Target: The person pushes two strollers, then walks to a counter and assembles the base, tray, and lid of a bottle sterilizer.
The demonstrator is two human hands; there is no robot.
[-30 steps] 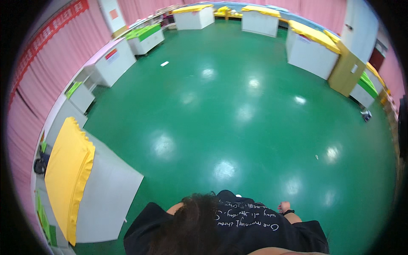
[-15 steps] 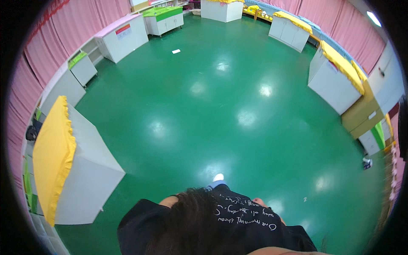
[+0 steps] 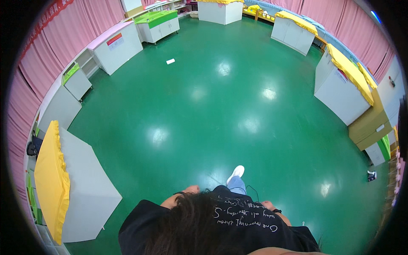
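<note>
My left hand (image 3: 192, 189) shows small beside the front of my black T-shirt (image 3: 242, 212), and a dark band circles its wrist. On the other side, my right hand (image 3: 268, 205) hangs low, with a black band (image 3: 277, 211) at the wrist. The fingers of both hands are too small and partly hidden to make out, and I see nothing held. Between the hands a white shoe (image 3: 236, 172) and a blue jeans leg (image 3: 236, 185) reach forward over the green floor (image 3: 204, 127). A thin dark cord (image 3: 256, 191) curves beside the leg.
A cabinet with a yellow frilled cover (image 3: 91, 187) stands at near left. White cabinets with green tops (image 3: 156, 17) and yellow covers (image 3: 344, 80) line the walls. A white flat piece (image 3: 170, 61) lies on the floor ahead; a small dark-and-white object (image 3: 372, 175) lies at right.
The cabinets and the flat piece sit lower in the picture. The shoe and jeans leg have come forward and to the right. My left hand now shows; my right hand shows lower.
</note>
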